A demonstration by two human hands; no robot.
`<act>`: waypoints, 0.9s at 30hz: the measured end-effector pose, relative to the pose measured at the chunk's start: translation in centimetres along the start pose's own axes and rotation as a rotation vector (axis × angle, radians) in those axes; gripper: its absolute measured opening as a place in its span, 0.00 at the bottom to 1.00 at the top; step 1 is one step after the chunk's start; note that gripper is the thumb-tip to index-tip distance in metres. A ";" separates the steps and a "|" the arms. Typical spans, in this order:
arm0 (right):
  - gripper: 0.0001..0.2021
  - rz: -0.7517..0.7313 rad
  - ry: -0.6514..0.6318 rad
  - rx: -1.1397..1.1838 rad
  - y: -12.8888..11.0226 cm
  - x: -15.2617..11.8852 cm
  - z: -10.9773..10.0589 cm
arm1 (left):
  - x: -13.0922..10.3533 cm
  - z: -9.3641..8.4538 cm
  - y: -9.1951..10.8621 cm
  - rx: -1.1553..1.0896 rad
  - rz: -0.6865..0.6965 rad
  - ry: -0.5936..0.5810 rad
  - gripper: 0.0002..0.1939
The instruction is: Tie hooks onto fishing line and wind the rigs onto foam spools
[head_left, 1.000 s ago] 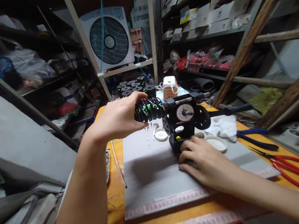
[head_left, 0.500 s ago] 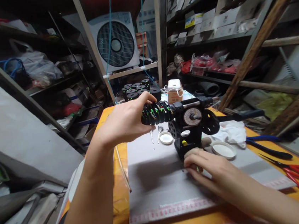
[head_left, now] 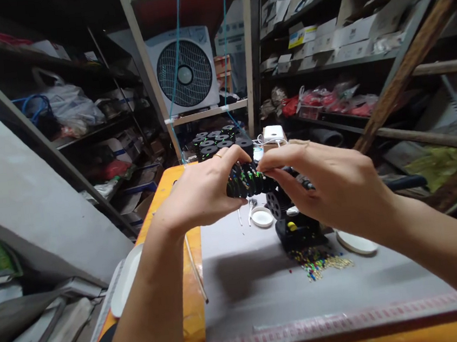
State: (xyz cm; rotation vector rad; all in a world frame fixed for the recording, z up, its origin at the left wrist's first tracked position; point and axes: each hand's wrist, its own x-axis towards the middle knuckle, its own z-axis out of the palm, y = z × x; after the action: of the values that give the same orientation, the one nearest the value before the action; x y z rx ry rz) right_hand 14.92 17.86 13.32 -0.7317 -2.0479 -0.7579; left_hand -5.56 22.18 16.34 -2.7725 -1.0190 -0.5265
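- While the left hand [head_left: 202, 193] wraps around the left end of a ribbed black cylinder [head_left: 245, 183], its fingers curl over the top and the thumb reaches underneath, grasping it.
- The right hand [head_left: 331, 182] is raised at the cylinder's right end, thumb and index finger pinched together; whether something tiny sits between them is too small to tell.
- Bright green strands and small coloured dots show along the cylinder, which lies level above a grey board [head_left: 246, 300], beside a black machine [head_left: 300, 234] partly hidden by the right hand.
- At the foot of the machine, loose beads [head_left: 320, 262] in gold, green, red and blue are scattered on the board.
- A small white dish [head_left: 261, 217] lies left of the machine, and a larger white dish [head_left: 358, 241] to its right, below the right wrist.
- A pink-marked strip [head_left: 310, 326] runs along the board's near edge; the board rests on an orange desk [head_left: 194, 335].
- Left of the board lies a thin stick [head_left: 195, 269].
- Behind the hands, black spools [head_left: 213, 142] stand grouped near a white device [head_left: 273, 132].
- Farther back, a box fan [head_left: 184, 73] stands in a frame between loaded shelves.
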 end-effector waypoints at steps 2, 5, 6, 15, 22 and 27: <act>0.14 -0.015 -0.032 -0.002 0.2 -0.1 0.3 | 0.0 0.0 -0.1 0.009 -0.003 -0.001 0.22; 0.16 -0.016 -0.052 -0.021 0.3 -0.3 0.3 | 0.0 0.0 -0.2 0.010 0.006 -0.007 0.22; 0.17 -0.018 -0.055 -0.026 0.3 -0.3 0.4 | 0.0 0.0 -0.2 0.009 0.010 -0.005 0.22; 0.15 -0.029 -0.066 -0.034 0.3 0.1 0.5 | 0.0 0.1 -0.3 -0.001 0.011 -0.002 0.21; 0.13 -0.037 -0.069 -0.048 0.2 0.0 0.4 | 0.0 -0.1 -0.2 -0.008 0.005 -0.015 0.22; 0.11 -0.028 -0.006 -0.069 0.2 0.2 0.4 | 0.0 0.0 -0.2 -0.002 -0.006 -0.014 0.22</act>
State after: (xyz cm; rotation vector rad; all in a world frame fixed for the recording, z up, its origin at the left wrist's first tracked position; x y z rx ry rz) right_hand 14.79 18.31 13.35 -0.7468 -2.0498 -0.8469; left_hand -5.70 22.31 16.36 -2.7794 -1.0308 -0.5096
